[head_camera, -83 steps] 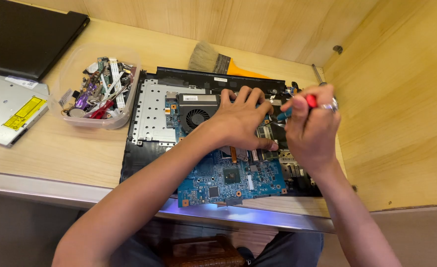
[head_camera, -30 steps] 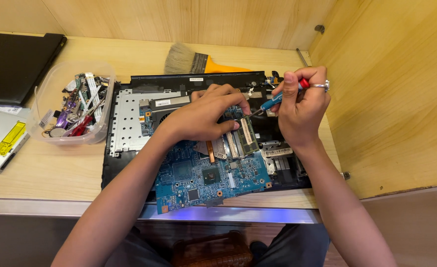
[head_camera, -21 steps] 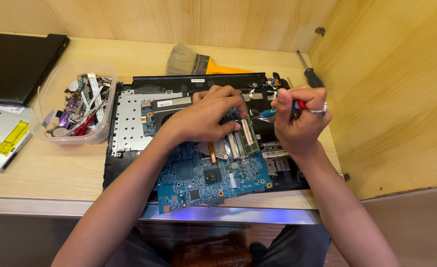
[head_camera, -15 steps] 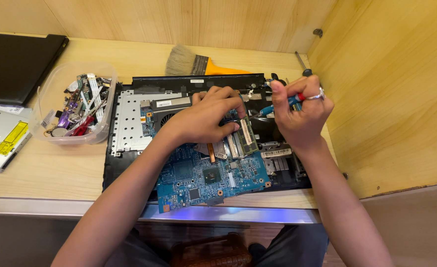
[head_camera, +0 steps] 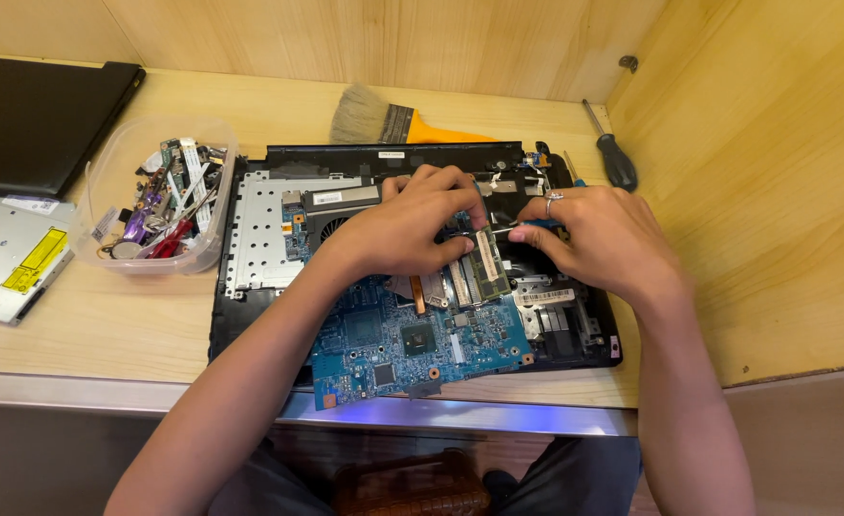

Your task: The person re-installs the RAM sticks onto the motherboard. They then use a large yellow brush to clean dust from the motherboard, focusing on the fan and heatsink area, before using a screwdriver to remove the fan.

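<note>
I press left hand (head_camera: 412, 225) flat on motherboard (head_camera: 412, 339) | right hand (head_camera: 599, 239) pinches screwdriver (head_camera: 527, 226) | wooden wall (head_camera: 766, 191) close right; brush (head_camera: 393, 124) beyond

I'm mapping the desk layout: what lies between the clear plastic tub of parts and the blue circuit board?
In the head view, the silver perforated metal plate of the opened laptop base lies between the tub and the blue board.

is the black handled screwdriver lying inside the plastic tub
No, the black-handled screwdriver lies on the wooden desk by the right wall, far from the clear plastic tub at the left.
</note>
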